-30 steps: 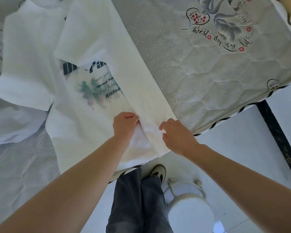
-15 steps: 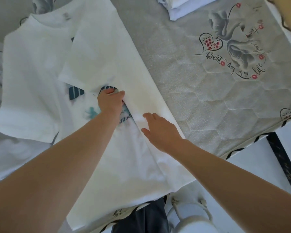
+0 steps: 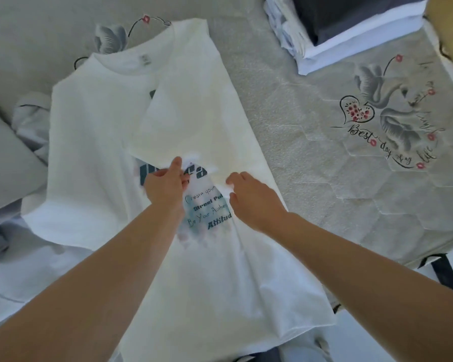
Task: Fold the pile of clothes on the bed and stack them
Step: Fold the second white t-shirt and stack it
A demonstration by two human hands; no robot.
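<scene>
A white T-shirt (image 3: 94, 152) with a dark teal print lies spread on the grey mattress (image 3: 311, 184), collar at the far end. Its right side and sleeve are folded inward over the chest. My left hand (image 3: 165, 186) pinches the edge of that folded sleeve just above the print. My right hand (image 3: 251, 197) pinches the fabric of the folded flap beside the print. A stack of folded clothes (image 3: 351, 30), white with a dark piece on top, sits at the far right.
Unfolded pale clothes (image 3: 19, 257) lie heaped at the left, partly under the shirt. The mattress edge (image 3: 429, 259) runs along the lower right, with floor below it. A swan print with lettering (image 3: 392, 126) marks the mattress on the right.
Both hands moved up the shirt from the bottom hem to the chest print and now pinch the folded sleeve flap. The view tilted up, bringing the folded stack into sight.
</scene>
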